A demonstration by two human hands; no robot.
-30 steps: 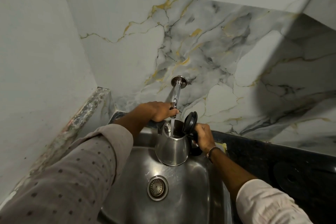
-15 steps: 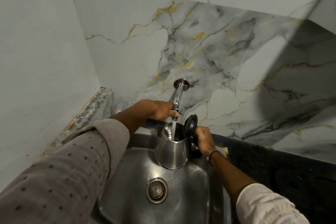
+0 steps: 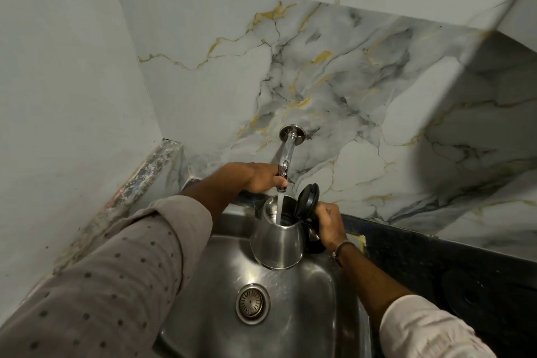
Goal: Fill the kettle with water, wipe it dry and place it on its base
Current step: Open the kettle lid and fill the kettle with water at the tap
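A steel kettle (image 3: 277,244) hangs upright over the sink, its black lid (image 3: 307,200) flipped open. My right hand (image 3: 329,222) grips its black handle. Water runs in a thin stream from the chrome tap (image 3: 286,154) straight into the kettle's mouth. My left hand (image 3: 258,177) is closed around the tap's outlet end, just above the kettle. The round black kettle base (image 3: 470,295) lies on the dark counter at the right.
The steel sink (image 3: 290,308) has a drain strainer (image 3: 252,303) in the middle of its floor. Marble-pattern tiles rise behind the tap. A plain wall and a speckled ledge (image 3: 145,177) close in on the left. A dark counter (image 3: 421,250) runs right of the sink.
Both hands and the kettle keep their places under the running tap. Only the camera has shifted a little, so everything sits slightly lower and to the right in view.
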